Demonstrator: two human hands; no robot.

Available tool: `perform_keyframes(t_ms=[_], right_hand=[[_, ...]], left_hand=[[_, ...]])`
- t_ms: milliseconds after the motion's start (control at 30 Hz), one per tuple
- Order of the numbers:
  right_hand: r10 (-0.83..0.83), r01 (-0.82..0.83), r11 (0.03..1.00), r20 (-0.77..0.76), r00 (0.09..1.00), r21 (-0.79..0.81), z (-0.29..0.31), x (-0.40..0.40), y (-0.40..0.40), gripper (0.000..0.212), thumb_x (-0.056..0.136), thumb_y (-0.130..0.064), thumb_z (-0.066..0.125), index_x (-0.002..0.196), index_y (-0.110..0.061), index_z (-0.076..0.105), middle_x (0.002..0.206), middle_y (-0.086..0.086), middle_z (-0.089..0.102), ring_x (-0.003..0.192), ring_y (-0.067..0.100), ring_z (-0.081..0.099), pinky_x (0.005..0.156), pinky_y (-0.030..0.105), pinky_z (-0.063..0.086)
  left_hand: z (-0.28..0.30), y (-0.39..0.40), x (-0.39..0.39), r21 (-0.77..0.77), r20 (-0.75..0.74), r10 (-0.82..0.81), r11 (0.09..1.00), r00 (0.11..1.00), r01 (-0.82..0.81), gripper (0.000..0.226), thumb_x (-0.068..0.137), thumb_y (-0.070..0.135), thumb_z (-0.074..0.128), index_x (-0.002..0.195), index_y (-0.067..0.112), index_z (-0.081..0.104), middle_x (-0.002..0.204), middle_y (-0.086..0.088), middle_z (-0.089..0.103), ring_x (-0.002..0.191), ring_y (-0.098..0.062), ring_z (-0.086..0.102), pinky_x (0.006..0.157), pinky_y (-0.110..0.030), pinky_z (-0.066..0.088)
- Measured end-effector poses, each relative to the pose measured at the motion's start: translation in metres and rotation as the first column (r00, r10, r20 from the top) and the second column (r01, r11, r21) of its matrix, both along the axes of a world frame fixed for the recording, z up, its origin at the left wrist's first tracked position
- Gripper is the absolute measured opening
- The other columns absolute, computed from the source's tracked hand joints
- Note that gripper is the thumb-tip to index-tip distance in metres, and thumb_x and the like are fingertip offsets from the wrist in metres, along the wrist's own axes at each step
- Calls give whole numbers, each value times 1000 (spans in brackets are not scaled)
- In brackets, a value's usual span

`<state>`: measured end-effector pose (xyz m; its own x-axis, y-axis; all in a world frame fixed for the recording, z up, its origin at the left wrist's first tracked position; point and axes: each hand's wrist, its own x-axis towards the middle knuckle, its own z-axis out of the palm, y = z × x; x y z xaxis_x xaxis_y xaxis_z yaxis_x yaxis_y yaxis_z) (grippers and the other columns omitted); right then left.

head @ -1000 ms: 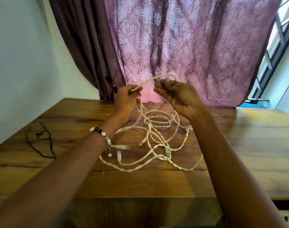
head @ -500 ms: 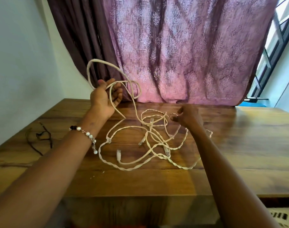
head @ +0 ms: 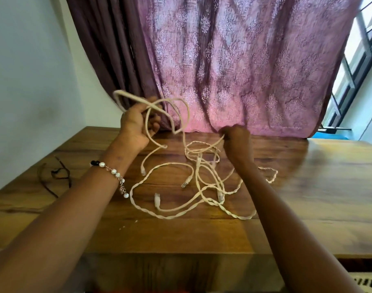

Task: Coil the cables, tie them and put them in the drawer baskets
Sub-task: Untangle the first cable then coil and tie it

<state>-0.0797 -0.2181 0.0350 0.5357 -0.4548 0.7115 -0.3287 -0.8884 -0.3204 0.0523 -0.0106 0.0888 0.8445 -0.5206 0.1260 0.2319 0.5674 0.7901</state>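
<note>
A tangle of cream cables (head: 193, 187) with clear plugs lies spread on the wooden table (head: 307, 197). My left hand (head: 136, 125), raised above the table's far left part, grips a couple of cable loops that stick up and out to both sides of it. My right hand (head: 238, 138) is lower, just over the tangle's far side, and pinches a strand that runs down into the pile. No drawer basket is in view.
A thin dark cord (head: 53, 176) lies loose on the table's left side. A purple curtain (head: 233, 70) hangs right behind the table. A window with bars (head: 354, 66) is at the far right, a white wall at the left.
My hands, first together at one raised strand, have parted: the left one lifted loops up to the left, the right one dropped to the pile and now pinches a strand there.
</note>
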Motion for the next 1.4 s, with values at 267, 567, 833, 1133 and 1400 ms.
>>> perform_keyframes(t_ms=[267, 567, 833, 1133, 1400], right_hand=[[414, -431, 902, 278, 867, 1, 53, 9, 37, 26, 86, 1, 59, 107, -9, 71, 101, 2, 71, 85, 2, 65, 78, 20, 51], [739, -874, 378, 469, 483, 305, 55, 2, 83, 29, 82, 10, 59, 110, 2, 63, 94, 14, 68, 90, 16, 65, 75, 21, 51], [355, -172, 904, -463, 812, 391, -13, 23, 63, 30, 80, -31, 71, 106, -16, 68, 115, 4, 64, 110, 21, 58, 84, 24, 42], [276, -118, 959, -761, 587, 257, -53, 22, 32, 54, 78, -58, 63, 113, -16, 60, 126, 8, 56, 125, 30, 44, 107, 45, 32], [-112, 213, 973, -619, 777, 92, -62, 12, -36, 30, 88, -30, 57, 105, -7, 63, 114, 20, 62, 113, 38, 54, 99, 53, 41]], left_hand=[[-9, -15, -19, 344, 471, -205, 938, 858, 36, 47, 91, 2, 49, 135, 19, 50, 58, -12, 64, 34, -14, 46, 36, -20, 34], [-13, -10, -19, 364, 545, -81, 920, 835, -149, 13, 96, 14, 54, 95, 4, 62, 45, -2, 44, 29, -8, 31, 31, -13, 21], [-9, 20, 33, 281, 118, 611, 736, 783, -616, 22, 90, 25, 52, 99, 4, 54, 72, -11, 56, 38, -13, 45, 35, -17, 32], [-19, 13, 29, 173, -145, 367, 924, 919, -341, 20, 99, 26, 48, 87, 10, 45, 47, 0, 42, 31, -6, 35, 36, -13, 25], [-31, -12, 22, 141, -241, 91, 988, 966, -58, 24, 98, 9, 43, 75, 14, 42, 36, 4, 38, 29, -3, 36, 31, -13, 25]])
